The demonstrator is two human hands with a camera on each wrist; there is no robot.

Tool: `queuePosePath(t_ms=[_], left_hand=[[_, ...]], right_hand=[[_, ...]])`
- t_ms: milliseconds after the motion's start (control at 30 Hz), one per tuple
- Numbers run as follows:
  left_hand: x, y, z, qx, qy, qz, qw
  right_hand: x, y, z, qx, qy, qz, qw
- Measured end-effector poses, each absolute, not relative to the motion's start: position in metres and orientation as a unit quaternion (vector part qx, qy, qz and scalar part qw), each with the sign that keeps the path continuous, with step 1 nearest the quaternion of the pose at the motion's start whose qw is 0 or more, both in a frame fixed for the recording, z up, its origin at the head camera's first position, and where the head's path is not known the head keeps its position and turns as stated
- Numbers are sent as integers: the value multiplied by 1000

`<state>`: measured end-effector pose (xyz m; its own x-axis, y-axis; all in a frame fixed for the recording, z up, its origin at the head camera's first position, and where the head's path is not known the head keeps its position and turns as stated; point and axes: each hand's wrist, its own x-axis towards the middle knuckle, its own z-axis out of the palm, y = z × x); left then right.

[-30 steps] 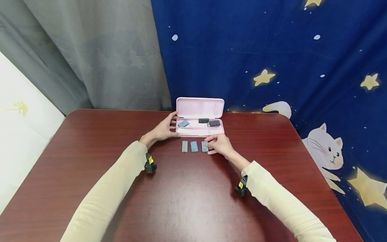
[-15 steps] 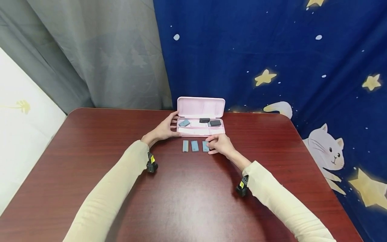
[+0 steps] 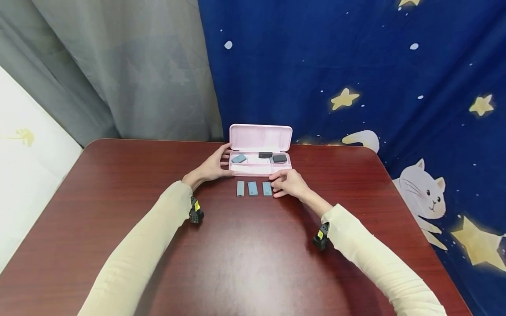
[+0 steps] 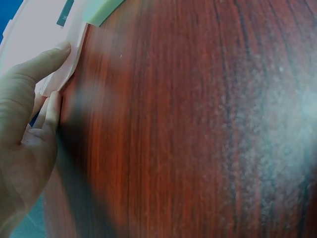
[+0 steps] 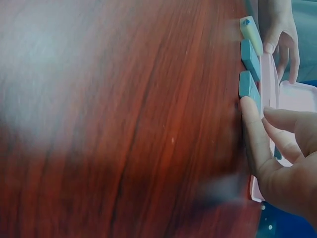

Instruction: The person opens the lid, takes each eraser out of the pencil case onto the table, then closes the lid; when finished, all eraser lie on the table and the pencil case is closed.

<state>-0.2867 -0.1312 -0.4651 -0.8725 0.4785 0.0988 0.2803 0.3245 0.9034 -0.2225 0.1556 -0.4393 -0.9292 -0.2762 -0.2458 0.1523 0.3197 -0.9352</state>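
Head view: right hand (image 3: pixel 291 183) now covers less of the rightmost block (image 3: pixel 266 189).

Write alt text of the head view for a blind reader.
A person's left hand grips the left end of an open pink case; the right hand is beside the rightmost of three bluish blocks lined up in front on a brown table. Inside the case lie another bluish block and two dark blocks; a gray curtain and a starry blue curtain hang behind.
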Motion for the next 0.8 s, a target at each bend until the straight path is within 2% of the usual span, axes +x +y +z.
queuePosePath(t_ms=[500,800], left_hand=[[-289,-131,-468,241,807,531,94],[-290,-132,-469,239,808,530,92]], right_hand=[[-262,171,-423,-66,829,-544,112],[-290,173,-424,-44,904,-425,-1]])
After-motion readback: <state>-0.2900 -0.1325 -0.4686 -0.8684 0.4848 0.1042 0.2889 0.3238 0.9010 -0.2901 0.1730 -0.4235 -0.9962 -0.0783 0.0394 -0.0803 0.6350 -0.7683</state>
